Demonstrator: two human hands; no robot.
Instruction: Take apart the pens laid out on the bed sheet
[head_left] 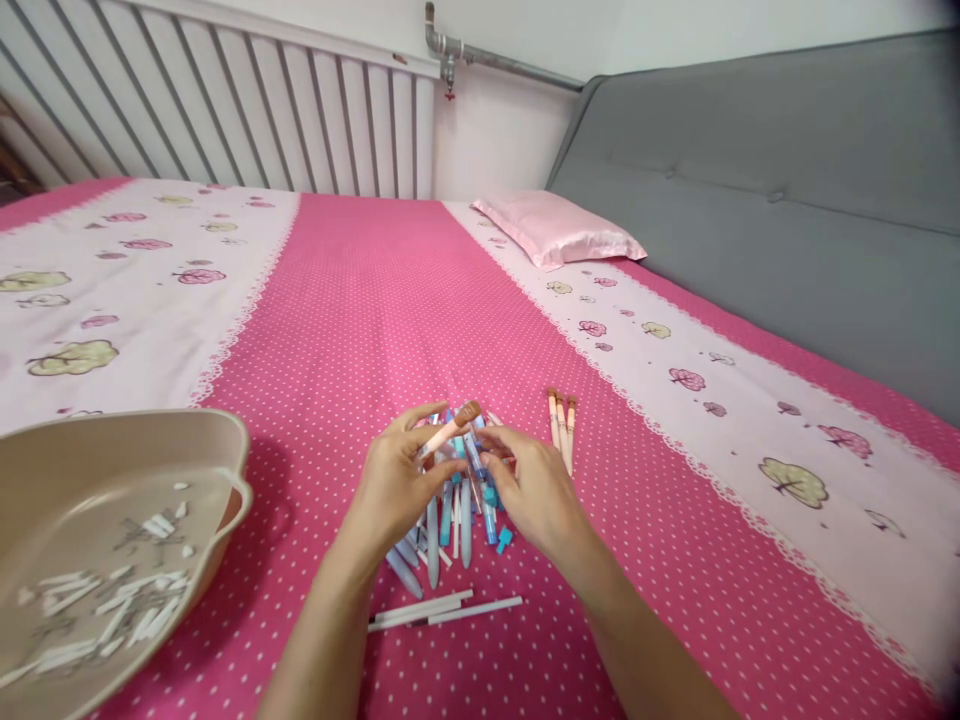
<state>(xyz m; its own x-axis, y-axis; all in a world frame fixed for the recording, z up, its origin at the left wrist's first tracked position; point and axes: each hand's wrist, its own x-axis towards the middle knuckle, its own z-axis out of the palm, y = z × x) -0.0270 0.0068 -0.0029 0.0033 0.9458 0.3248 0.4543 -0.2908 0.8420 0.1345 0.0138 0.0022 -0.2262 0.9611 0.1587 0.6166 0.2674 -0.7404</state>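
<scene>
In my left hand (pixel 394 485), thumb and fingers pinch a pale pink pen (pixel 444 436) whose brown top points up and to the right. My right hand (pixel 538 487) is closed, its thumb and fingertips at a clear blue pen (pixel 475 456) that slants beside the pink one. Beneath both hands lies a loose pile of pens (pixel 446 515), mostly blue, white and pale grey, partly covered by my fingers. A small turquoise piece (pixel 505 540) lies at the pile's right edge. Right of my right hand, three pink pens with brown tops (pixel 560 425) lie side by side.
Several thin white sticks (pixel 457 608) lie in front of the pile. At left stands a beige basin (pixel 238 440) holding many small white and grey pieces. The pink bedspread (pixel 375 300) spreads beneath everything. A pillow (pixel 559 228) and a grey headboard (pixel 772 180) are farther back.
</scene>
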